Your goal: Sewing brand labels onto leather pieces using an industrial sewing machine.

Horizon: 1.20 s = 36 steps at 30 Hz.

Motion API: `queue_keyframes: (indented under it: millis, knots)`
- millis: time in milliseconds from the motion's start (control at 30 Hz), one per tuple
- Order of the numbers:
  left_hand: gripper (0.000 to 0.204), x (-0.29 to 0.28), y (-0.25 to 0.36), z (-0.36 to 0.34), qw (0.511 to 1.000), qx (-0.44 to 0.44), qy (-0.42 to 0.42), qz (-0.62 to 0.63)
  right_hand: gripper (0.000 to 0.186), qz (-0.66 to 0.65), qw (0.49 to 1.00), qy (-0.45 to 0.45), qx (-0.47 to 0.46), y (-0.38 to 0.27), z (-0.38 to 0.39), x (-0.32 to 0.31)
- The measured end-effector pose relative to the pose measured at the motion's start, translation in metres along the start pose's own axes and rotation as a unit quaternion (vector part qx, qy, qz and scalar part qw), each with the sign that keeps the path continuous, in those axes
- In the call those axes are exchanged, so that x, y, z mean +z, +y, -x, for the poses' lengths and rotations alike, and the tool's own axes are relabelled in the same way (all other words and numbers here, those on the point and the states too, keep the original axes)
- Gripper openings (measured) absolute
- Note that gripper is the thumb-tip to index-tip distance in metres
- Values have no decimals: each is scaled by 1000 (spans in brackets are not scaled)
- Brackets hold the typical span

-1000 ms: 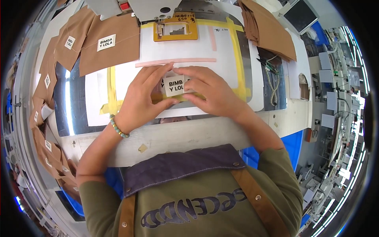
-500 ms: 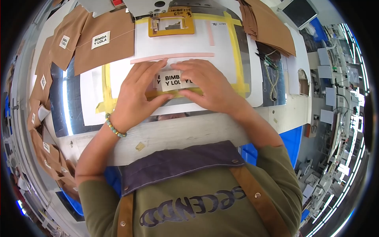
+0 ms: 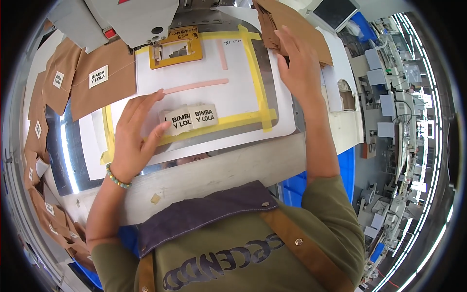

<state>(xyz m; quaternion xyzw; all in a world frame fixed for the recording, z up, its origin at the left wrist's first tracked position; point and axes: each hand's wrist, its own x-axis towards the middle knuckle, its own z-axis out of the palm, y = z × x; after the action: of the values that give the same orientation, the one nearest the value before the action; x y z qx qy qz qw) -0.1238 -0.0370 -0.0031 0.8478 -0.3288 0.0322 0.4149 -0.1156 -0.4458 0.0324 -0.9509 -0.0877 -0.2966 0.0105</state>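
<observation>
Several cream labels (image 3: 205, 116) with black print lie overlapping on the white sheet (image 3: 194, 100), by its front strip of yellow tape. My left hand (image 3: 134, 134) rests at their left with thumb and fingers apart. Its thumb tip is at the edge of the left label, and its fingertips are by the left end of a pink strip (image 3: 199, 85). At the far right, my right hand (image 3: 299, 73) reaches with fingers stretched to the edge of a stack of brown pieces (image 3: 287, 27). Whether it touches the stack I cannot tell.
A sewing machine head (image 3: 131, 22) overhangs the back, with a yellow frame (image 3: 195, 50) beneath it. Brown pieces with labels (image 3: 104, 90), joined by thread, lie at the left and hang down over the table edge. A monitor (image 3: 334, 13) stands at the back right.
My right hand has left the labels and moved right and away to the brown stack. The left hand stays beside the labels, now uncovered on their right. The whole view has shifted.
</observation>
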Motion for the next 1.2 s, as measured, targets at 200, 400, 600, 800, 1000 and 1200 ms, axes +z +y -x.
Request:
queue_keyframes:
  millis: [200, 400, 600, 800, 1000, 1200]
  knots:
    - [46, -19, -17, -16, 991, 47, 8, -126, 33, 19, 994, -80, 73, 52, 9, -8]
    - [52, -52, -125, -27, 959, -2, 35, -280, 24, -69, 987, -117, 84, 71, 7, -23]
    - [71, -95, -202, -34, 900, -169, 23, -401, 29, -39, 991, -105, 66, 53, -2, -17]
    - [88, -94, -195, -43, 899, -212, 45, -381, 35, 1, 993, -84, 84, 53, 3, -14]
    - [73, -96, -149, -44, 843, -224, 20, -489, 28, -26, 990, -125, 52, 54, -1, -24]
    - [56, -150, -144, -49, 865, -101, 58, -488, 27, -28, 994, -106, 23, 65, 3, -17]
